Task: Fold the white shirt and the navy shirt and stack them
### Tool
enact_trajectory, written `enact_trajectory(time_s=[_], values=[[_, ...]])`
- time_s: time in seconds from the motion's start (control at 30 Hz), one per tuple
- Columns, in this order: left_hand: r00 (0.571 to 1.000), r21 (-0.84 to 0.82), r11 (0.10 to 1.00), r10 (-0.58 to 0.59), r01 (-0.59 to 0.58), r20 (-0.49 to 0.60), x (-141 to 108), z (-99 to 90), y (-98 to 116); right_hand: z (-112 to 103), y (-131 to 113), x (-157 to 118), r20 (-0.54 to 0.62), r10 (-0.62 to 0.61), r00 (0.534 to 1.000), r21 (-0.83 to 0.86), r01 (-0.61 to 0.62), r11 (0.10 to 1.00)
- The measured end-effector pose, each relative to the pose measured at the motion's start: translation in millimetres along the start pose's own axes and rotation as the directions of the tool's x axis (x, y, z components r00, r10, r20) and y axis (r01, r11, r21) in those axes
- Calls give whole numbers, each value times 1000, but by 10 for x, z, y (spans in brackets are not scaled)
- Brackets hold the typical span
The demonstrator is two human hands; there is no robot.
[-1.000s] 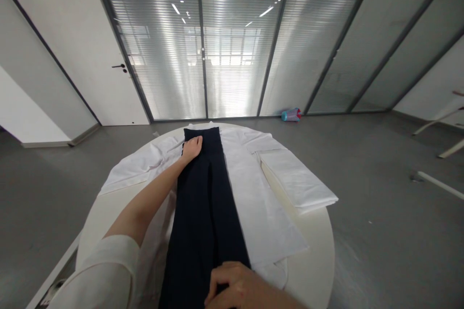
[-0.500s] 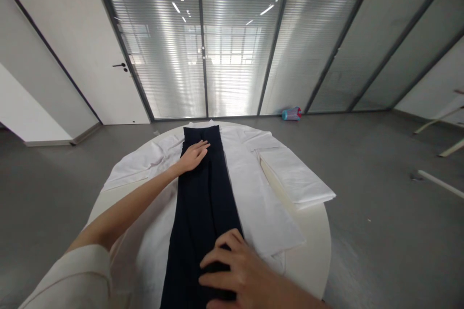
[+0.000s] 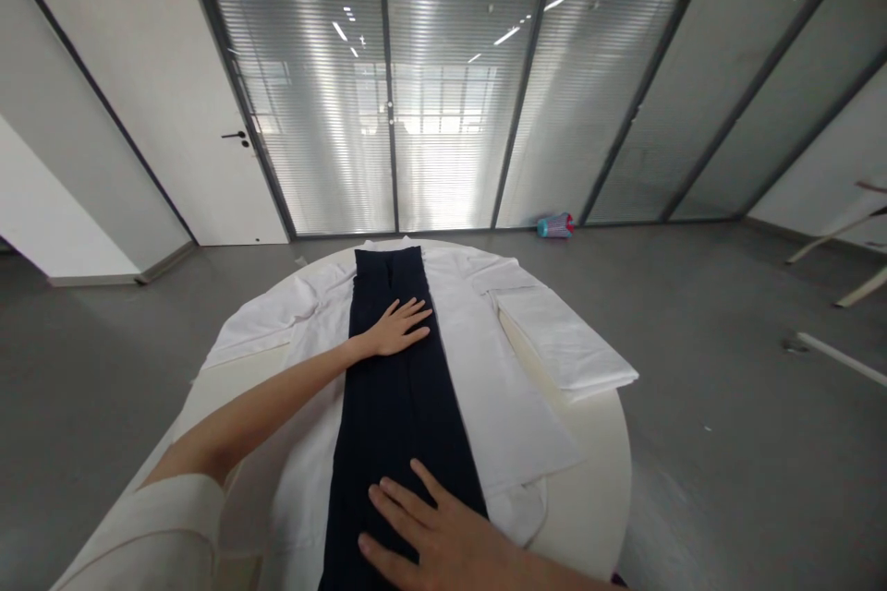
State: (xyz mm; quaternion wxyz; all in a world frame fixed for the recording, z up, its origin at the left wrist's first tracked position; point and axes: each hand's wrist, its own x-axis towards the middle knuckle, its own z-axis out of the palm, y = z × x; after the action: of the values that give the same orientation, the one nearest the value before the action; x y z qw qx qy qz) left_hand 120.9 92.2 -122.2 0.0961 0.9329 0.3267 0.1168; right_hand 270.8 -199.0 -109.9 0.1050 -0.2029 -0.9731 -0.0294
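Dark navy trousers, folded lengthwise into a long strip, lie on top of a white long-sleeved shirt. The waist end points away from me and the near end runs out of the bottom of the view. My left hand rests flat on the upper part of the trousers with its fingers spread. Nearer to me, my right hand is open over the lower part, palm down, fingers apart; part of it is cut off by the frame's bottom. Neither hand grips anything.
Beneath the clothes stands a round cream table. The shirt's folded sleeve reaches past the table's right edge. Beyond are a glass partition, a white door and a blue-and-red basket on the floor. Pale furniture legs stand at the right.
My left hand has slid right and nearer along the trousers, its fingers now more spread. My right hand has flattened from a bent pose. The trousers' lower part looks smoother and shifted slightly right.
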Motion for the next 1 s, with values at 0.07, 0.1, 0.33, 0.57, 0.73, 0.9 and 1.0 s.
enact_trajectory(time_s=[0.07,0.1,0.33,0.57,0.73,0.9,1.0], values=[[988,-35,997,-73,69,-138,97,-112,-207,25,0,-5,-18,-1,1000,-40,0,999],[964,-38,990,-142,137,-224,157,-174,-341,37,5,-2,-25,-2,1000,-60,1,998],[837,40,846,-517,531,-178,410,-350,-1235,282,36,-7,-114,-45,992,-229,18,973],[844,64,842,-532,536,-70,446,-314,-1383,380,24,-8,-118,-11,993,-207,-14,978],[901,75,907,-399,416,-171,314,-326,-933,355,43,-1,-98,-28,995,-174,10,985],[994,91,994,76,-68,-81,-3,-219,-190,398,49,-7,-134,-44,990,-241,10,971],[990,96,986,139,-139,7,-49,-143,47,393,47,-9,-129,-47,991,-249,14,968]])
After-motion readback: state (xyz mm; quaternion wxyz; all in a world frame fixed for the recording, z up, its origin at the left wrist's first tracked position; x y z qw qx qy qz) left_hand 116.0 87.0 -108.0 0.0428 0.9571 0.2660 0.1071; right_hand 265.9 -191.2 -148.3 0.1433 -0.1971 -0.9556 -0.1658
